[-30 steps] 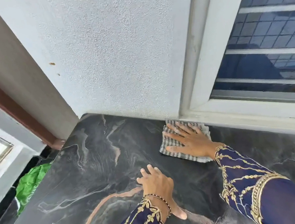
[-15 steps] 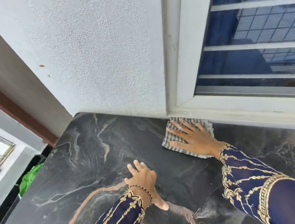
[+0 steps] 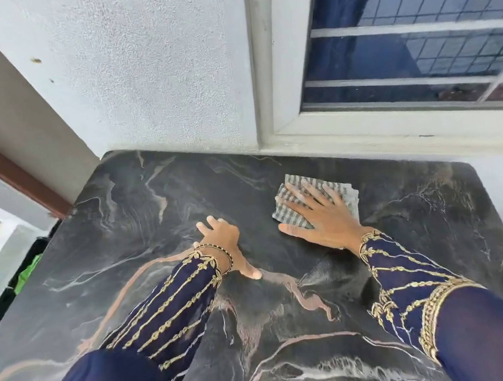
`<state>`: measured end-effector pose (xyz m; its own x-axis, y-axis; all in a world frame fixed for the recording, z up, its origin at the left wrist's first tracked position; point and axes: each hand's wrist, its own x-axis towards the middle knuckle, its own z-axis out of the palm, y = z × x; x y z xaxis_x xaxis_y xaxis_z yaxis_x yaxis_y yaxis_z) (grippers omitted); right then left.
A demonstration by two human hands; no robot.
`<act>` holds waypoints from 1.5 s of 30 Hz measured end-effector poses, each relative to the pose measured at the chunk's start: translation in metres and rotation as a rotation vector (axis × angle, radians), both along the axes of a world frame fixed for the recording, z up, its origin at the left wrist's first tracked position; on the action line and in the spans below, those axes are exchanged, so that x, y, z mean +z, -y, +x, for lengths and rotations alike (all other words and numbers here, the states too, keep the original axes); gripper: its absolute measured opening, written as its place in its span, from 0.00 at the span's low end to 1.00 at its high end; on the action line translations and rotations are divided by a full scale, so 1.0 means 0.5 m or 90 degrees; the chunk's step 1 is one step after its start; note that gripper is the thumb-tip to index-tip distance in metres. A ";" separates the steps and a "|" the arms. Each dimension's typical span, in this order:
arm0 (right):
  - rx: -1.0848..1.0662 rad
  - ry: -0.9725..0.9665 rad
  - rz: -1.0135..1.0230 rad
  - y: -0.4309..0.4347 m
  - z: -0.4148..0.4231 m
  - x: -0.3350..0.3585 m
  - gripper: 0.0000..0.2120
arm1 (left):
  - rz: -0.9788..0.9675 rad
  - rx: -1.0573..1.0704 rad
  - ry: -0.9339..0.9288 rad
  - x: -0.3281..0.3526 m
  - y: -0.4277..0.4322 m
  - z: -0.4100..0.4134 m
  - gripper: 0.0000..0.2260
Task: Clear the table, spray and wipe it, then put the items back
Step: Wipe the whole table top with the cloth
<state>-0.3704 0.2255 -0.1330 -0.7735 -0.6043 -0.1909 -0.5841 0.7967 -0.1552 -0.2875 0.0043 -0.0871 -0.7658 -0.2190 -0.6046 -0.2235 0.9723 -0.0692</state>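
I see a white textured wall (image 3: pixel 142 71), a barred window (image 3: pixel 415 46) in a white frame, daylight, and brown trim (image 3: pixel 13 173) at left.

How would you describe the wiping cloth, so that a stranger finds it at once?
Start at the white window frame and look just below it on the dark marbled table. The cloth lies flat under the spread right hand. It alone has grey and white checks.
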 end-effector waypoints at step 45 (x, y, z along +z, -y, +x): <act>0.095 0.088 -0.031 -0.233 0.451 0.018 0.29 | 0.246 -0.083 -0.298 0.010 -0.305 0.394 0.22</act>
